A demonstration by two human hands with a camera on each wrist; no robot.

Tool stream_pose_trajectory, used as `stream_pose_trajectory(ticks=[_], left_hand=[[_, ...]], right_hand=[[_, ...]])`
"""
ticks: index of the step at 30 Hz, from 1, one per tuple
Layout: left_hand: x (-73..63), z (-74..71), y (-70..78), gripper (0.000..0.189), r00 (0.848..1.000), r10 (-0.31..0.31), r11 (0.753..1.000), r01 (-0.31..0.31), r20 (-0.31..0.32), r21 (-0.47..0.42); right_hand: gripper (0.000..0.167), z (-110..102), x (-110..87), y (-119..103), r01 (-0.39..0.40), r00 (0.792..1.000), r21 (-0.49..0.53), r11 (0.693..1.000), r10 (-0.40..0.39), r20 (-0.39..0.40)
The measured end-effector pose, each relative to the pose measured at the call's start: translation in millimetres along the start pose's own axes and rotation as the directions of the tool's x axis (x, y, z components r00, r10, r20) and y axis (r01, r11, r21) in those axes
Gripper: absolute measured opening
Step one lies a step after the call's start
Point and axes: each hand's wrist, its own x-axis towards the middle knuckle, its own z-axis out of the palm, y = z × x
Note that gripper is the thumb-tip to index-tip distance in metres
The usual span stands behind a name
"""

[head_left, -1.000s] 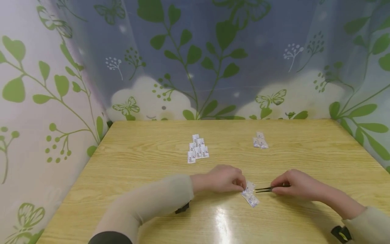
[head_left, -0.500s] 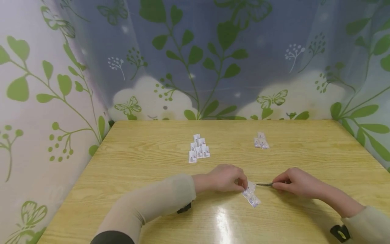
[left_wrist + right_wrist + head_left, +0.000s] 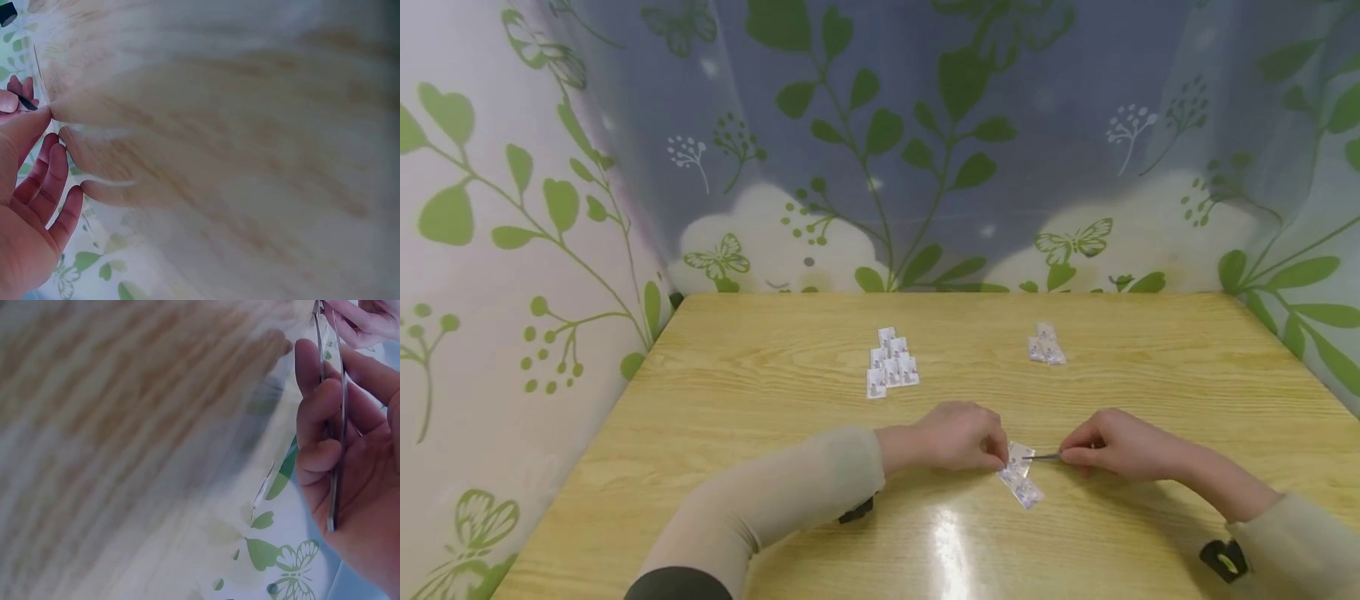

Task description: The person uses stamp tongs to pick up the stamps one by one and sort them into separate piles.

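Small shiny printed packets (image 3: 1024,490) lie overlapping on the wooden table (image 3: 760,358), between my two hands. The thumb and fingertips of my left hand (image 3: 962,437) pinch the left edge of the upper one, and that hand covers part of it. In the left wrist view, the other fingers rest lightly bent. My right hand (image 3: 1120,446) grips slim metal tweezers (image 3: 1045,457), whose tips overlap the upper packet. Seen from the right wrist, the tweezers (image 3: 337,456) run along the palm between thumb and fingers.
Several white cards (image 3: 892,358) printed with a grey figure lie grouped at the back centre. A smaller group of shiny packets (image 3: 1047,346) is farther right. Behind the table hangs a leaf-patterned curtain (image 3: 925,167).
The right hand has brought the tweezers left, from beside the upper packet to over it. Their tips, spread apart a second ago, are now together. The left hand has stayed at the packet.
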Motion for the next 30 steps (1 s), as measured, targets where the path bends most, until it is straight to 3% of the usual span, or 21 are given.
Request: stream_pose_trajectory(ticks=[12, 16, 20, 23, 30], left_hand=[[0.7, -1.5, -0.2, 0.003, 1.0, 0.01, 1.0, -0.01, 0.009, -0.003], [-1.3, -1.7, -3.0, 0.004, 0.999, 0.038, 0.999, -0.038, 0.008, -0.023], [-8.0, -5.5, -9.0, 0.007, 0.998, 0.048, 0.992, -0.051, -0.029, -0.117], [-15.4, -10.8, -15.1, 0.008, 0.997, 0.026, 0.983, -0.038, -0.071, -0.178], [-30.0, -23.0, -29.8, 0.008, 0.993, -0.046, 0.988, 0.029, -0.108, -0.153]], right_hand=[[0.014, 3, 3.3, -4, 0.051, 0.994, -0.204, 0.978, -0.07, -0.086], [0.014, 3, 4.6, -7, 0.051, 0.993, -0.197, 0.979, -0.071, -0.095], [0.015, -1, 5.4, -13, 0.052, 0.991, -0.181, 0.982, -0.073, -0.111], [0.021, -5, 8.2, -18, 0.064, 0.989, -0.18, 0.981, -0.087, -0.12], [0.027, -11, 33.4, -24, 0.076, 0.991, -0.22, 0.972, -0.098, -0.087]])
